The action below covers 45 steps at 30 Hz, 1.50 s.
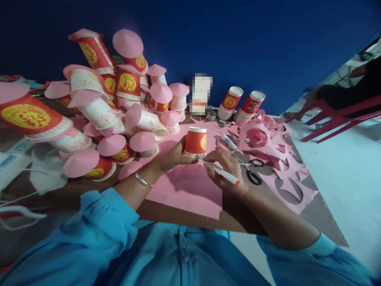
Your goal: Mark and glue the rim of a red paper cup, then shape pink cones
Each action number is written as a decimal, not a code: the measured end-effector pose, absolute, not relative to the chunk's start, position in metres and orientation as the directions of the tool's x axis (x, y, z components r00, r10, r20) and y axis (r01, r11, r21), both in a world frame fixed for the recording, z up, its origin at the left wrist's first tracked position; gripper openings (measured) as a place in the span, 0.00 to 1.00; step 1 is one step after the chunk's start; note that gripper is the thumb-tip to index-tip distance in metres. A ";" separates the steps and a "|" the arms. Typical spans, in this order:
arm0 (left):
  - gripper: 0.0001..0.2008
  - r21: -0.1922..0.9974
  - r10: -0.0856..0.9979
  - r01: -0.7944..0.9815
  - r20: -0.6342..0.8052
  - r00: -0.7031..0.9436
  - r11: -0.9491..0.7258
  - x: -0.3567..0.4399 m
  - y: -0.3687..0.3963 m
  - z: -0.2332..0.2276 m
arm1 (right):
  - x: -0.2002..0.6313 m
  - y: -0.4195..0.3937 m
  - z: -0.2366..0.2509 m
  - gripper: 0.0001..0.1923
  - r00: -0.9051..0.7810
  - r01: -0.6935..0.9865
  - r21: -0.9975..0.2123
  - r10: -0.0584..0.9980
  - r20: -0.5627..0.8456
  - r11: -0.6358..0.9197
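A red paper cup (195, 141) with a gold emblem and a white base stands upside down or upright, I cannot tell which, in the grip of my left hand (176, 154). Its fingers wrap the cup's left side and lower edge. My right hand (226, 169) is closed around a white pen with red ends (224, 173). The pen's tip is close to the cup's lower rim; whether it touches is unclear. Beneath both hands lie pink paper sheets (187, 194) on the brown table. Black-handled scissors (252, 169) rest just right of my right hand.
Cups with pink cone tops (127, 85) are heaped at the left. Two stacks of cups (230, 101) stand near the blue wall. Pink paper offcuts (285, 167) cover the table's right side, near a glue stick (228, 141). A person sits on a red chair (336, 115) at right.
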<state>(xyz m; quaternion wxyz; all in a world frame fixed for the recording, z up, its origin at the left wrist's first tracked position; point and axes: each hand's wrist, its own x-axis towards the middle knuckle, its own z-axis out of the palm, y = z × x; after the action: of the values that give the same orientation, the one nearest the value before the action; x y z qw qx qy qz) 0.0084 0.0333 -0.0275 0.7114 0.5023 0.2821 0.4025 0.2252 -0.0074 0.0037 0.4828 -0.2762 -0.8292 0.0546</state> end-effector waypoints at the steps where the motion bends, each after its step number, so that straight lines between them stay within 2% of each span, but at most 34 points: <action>1: 0.42 0.942 0.856 -0.290 0.003 0.517 0.172 0.009 0.033 -0.028 | 0.225 -0.007 0.004 0.01 -0.384 0.403 -0.355 0.508 0.771 0.843; 21: 0.39 0.941 0.861 -0.314 0.051 0.506 0.129 0.007 0.036 -0.030 | 0.228 -0.011 0.013 0.06 -0.366 0.400 -0.354 0.502 0.784 0.845; 28: 0.37 0.914 0.860 -0.369 0.047 0.507 0.168 0.007 0.036 -0.028 | 0.228 -0.009 0.013 0.06 -0.352 0.427 -0.338 0.498 0.792 0.839; 45: 0.37 0.910 0.840 -0.370 0.048 0.541 0.186 0.007 0.035 -0.028 | 0.227 -0.007 0.008 0.04 -0.361 0.427 -0.342 0.505 0.784 0.837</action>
<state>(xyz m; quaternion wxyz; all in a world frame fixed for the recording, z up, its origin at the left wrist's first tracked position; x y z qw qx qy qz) 0.0072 0.0352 -0.0276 0.7311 0.4857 0.2418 0.4137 0.2273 -0.0073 0.0084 0.4893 -0.2830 -0.8239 0.0397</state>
